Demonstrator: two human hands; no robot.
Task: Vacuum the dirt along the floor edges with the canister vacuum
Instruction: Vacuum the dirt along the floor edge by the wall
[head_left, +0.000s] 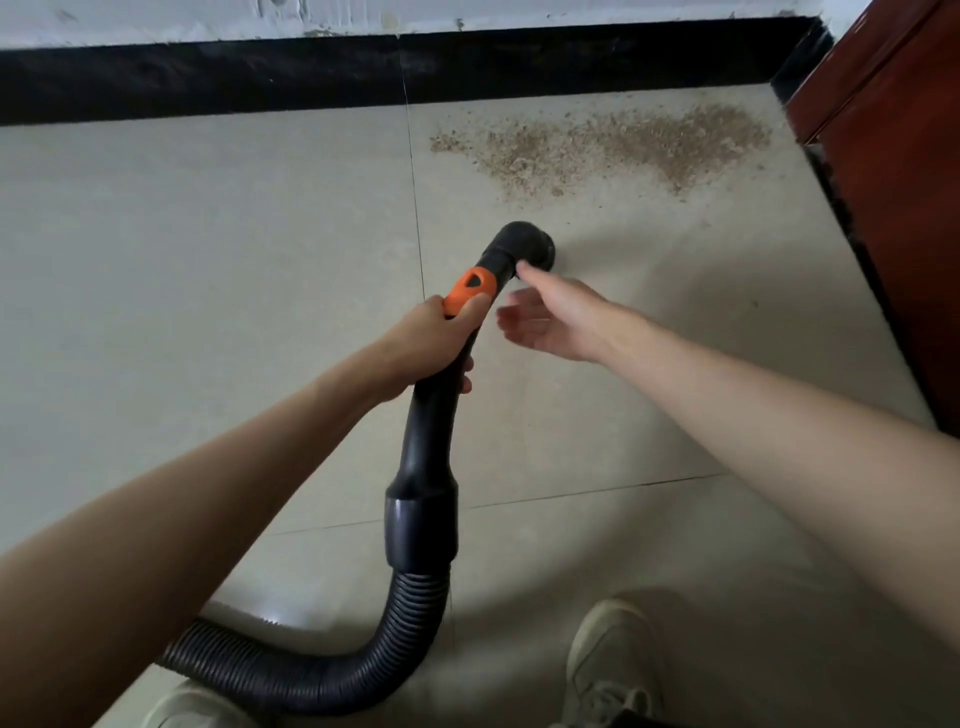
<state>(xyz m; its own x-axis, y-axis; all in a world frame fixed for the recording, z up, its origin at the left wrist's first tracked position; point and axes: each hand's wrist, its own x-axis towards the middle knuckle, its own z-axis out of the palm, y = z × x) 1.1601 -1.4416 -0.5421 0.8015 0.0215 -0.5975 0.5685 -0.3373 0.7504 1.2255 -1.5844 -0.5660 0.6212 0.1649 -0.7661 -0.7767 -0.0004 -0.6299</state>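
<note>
So you are gripping the wand (457, 343) in your left hand (431, 348), your right hand (556, 322) hovering open beside its nozzle (524, 247). The dirt (613, 145) is lying far right by the baseboard (311, 78), untouched; next you likely need to push the nozzle out to it.

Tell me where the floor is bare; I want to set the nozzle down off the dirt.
Bare tile lies left of the grout line, below the black baseboard. Crowded: the dirt patch by the wooden furniture.
</note>
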